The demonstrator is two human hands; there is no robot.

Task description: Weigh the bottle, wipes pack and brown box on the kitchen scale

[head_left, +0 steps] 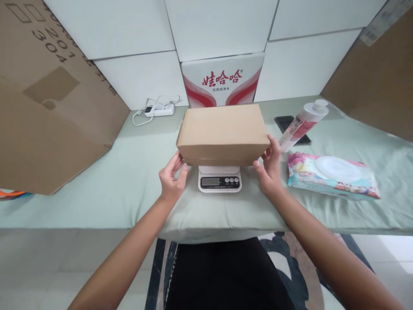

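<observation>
A closed brown cardboard box [222, 129] sits on or just above a white kitchen scale [220, 189]; its underside is hidden, so contact cannot be told. The scale's display and buttons face me below the box's front edge. My left hand [172, 176] grips the box at its lower left front corner, fingers against the side and thumb near the front. On the other side, my right hand [270, 165] holds the lower right corner, with its fingers along the side and the thumb in front.
To the right are a tube-shaped bottle [301, 125], a dark phone [287, 124] under it and a wet wipes pack [332, 176]. Behind stand a white-and-red carton [222, 82] and a power strip [159, 110]. Large cardboard sheets [54, 129] flank the green cloth [106, 189].
</observation>
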